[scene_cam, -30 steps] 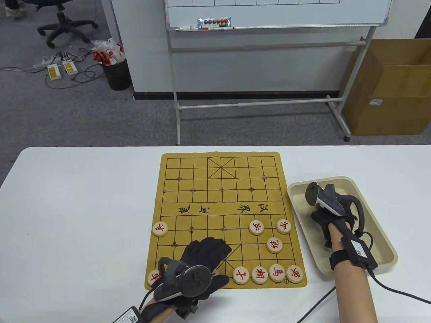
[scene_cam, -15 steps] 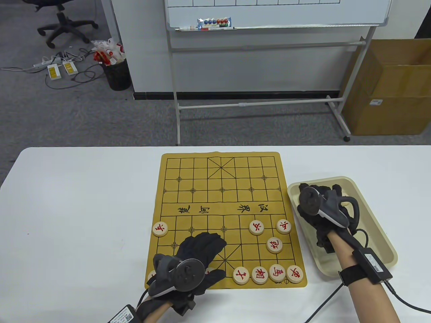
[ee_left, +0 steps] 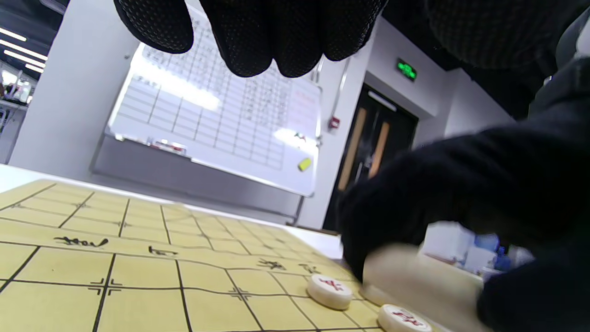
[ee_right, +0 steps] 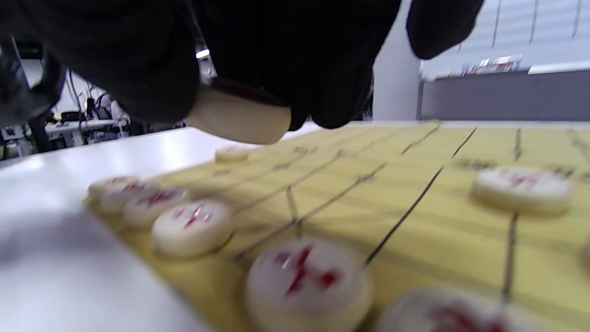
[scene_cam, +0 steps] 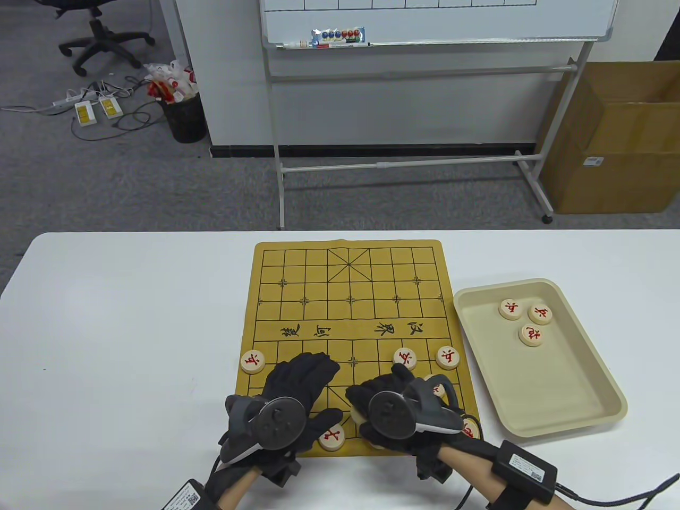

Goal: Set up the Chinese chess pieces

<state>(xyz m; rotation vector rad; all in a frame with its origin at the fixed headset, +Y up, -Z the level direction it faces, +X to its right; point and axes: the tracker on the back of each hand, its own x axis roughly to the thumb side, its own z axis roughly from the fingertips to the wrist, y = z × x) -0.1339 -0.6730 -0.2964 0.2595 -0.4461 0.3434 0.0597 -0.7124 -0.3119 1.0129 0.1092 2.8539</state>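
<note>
My right hand (scene_cam: 396, 411) covers the near-right corner of the mustard-yellow chess board mat (scene_cam: 350, 297); the round pale wooden pieces there show only slivers, characters unreadable. The pale wooden piece it holds (ee_right: 237, 117) is mostly hidden under fingers, face unseen. The right wrist view is blurred, red marks illegible. My left hand (scene_cam: 289, 404) hides the near-left pieces. Both forearms are cut by the bottom edge.
</note>
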